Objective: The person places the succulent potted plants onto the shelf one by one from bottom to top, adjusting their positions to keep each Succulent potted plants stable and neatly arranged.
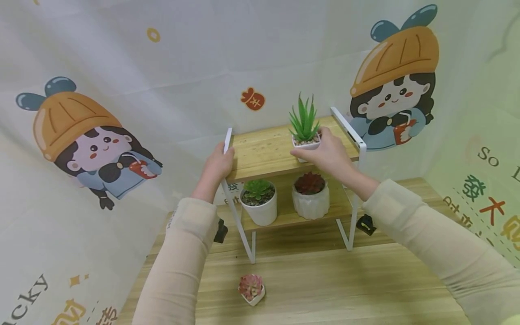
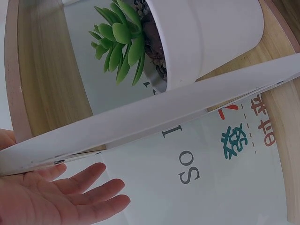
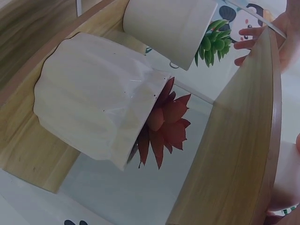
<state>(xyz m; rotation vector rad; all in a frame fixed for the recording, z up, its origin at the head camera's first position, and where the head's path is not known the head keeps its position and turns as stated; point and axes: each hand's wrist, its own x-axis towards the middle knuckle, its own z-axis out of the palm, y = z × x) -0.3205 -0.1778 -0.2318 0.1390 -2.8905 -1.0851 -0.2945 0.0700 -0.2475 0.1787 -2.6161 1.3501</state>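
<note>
My right hand [image 1: 331, 151] grips a small white square pot with a spiky green aloe-like succulent [image 1: 304, 122], thumb in front, over the right part of the upper board. My left hand [image 1: 217, 164] rests on the upper left side of the two-tier shelf [image 1: 260, 151], which has wooden boards and white metal frames. In the left wrist view its fingers [image 2: 101, 187] are spread and fairly straight outside the frame bar. Below, a green succulent in a round white pot [image 1: 260, 207] and a dark red one in a fluted white pot [image 1: 310, 198] stand on the lower board.
A pink succulent in a small white pot [image 1: 252, 289] sits on the wooden table [image 1: 325, 280], in front of the shelf's left legs. Printed cloth [image 1: 195, 54] with cartoon figures hangs behind and at both sides.
</note>
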